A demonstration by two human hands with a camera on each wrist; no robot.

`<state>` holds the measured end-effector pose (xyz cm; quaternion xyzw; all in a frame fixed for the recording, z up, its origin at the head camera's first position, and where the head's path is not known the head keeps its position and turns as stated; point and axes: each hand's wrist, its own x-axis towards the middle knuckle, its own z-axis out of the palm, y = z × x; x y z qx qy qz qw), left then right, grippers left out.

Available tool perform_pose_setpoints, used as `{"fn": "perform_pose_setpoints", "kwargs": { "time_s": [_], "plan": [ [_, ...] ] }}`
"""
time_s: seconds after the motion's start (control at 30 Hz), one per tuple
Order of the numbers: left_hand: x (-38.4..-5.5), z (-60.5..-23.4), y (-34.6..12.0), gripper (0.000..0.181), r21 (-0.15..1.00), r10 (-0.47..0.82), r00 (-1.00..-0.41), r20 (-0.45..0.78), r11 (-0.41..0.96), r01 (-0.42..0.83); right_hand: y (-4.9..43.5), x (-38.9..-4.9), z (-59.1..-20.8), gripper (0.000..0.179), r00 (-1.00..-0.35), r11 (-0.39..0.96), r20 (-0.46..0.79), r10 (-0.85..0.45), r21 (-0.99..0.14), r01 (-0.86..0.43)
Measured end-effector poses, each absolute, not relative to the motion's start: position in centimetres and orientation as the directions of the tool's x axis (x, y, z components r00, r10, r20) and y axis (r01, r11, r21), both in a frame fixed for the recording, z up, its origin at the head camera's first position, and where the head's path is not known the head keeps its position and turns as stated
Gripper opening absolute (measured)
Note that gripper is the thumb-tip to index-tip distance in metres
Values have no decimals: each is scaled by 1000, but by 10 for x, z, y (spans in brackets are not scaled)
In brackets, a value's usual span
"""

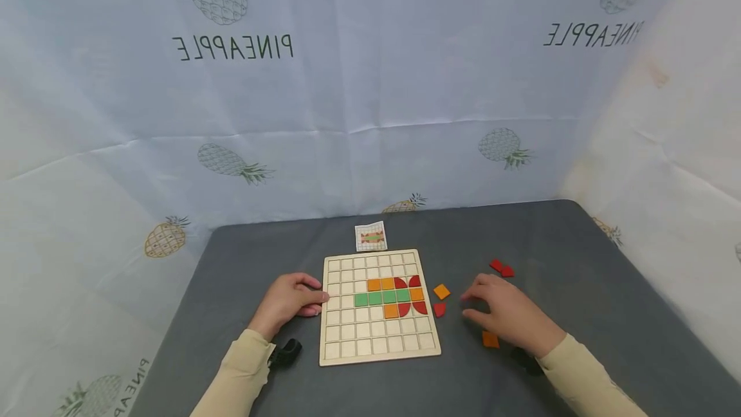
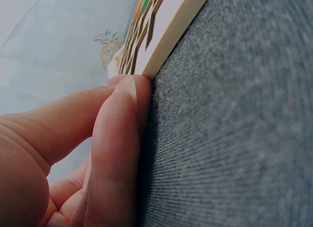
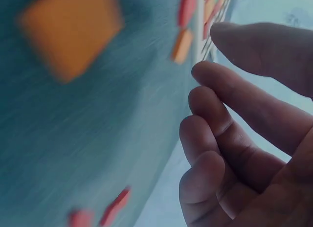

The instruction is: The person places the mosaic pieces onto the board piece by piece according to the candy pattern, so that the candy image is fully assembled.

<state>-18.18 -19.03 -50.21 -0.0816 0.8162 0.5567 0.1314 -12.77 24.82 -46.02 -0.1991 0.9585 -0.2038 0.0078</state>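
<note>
A square wooden grid board [image 1: 379, 327] lies on the dark table, with green and orange square tiles and red curved tiles in some of its cells. At its left edge my left hand [image 1: 292, 301] pinches the rim between thumb and finger; the left wrist view shows the fingertips [image 2: 128, 90] at the board's side. Right of the board, my right hand [image 1: 509, 311] hovers over the table, fingers loosely bent and nothing between thumb and forefinger. Near it are an orange tile [image 1: 490, 339] below the palm, another orange tile [image 1: 442, 291] and a red tile [image 1: 439, 309] beside the board.
Two red tiles [image 1: 502, 268] lie beyond my right hand. Behind the board is a small card [image 1: 370, 237] printed with a coloured grid pattern. A pale pineapple-print curtain [image 1: 370, 82] hangs behind the grey table [image 1: 278, 237] and along its sides.
</note>
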Motion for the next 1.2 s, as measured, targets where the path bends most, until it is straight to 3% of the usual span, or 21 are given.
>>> {"fn": "perform_pose_setpoints", "kwargs": {
  "time_s": [0.27,0.5,0.87,1.2],
  "plan": [
    [-182,-500,-193,38,883,4,-951,-309,373,-285,295,-105,-472,21,-918,837,7,-397,-408,-365],
    [-182,-498,-193,41,880,5,-950,-311,378,-286,305,-97,-481,26,-907,802,-4,-421,-469,-370],
    [-184,-498,-189,38,883,17,-948,-319,370,-290,297,-99,-485,24,-906,782,53,-420,-486,-391],
    [-183,-501,-190,40,887,21,-952,-306,370,-277,254,-132,-473,20,-922,775,64,-382,-521,-358]
  ]
}}
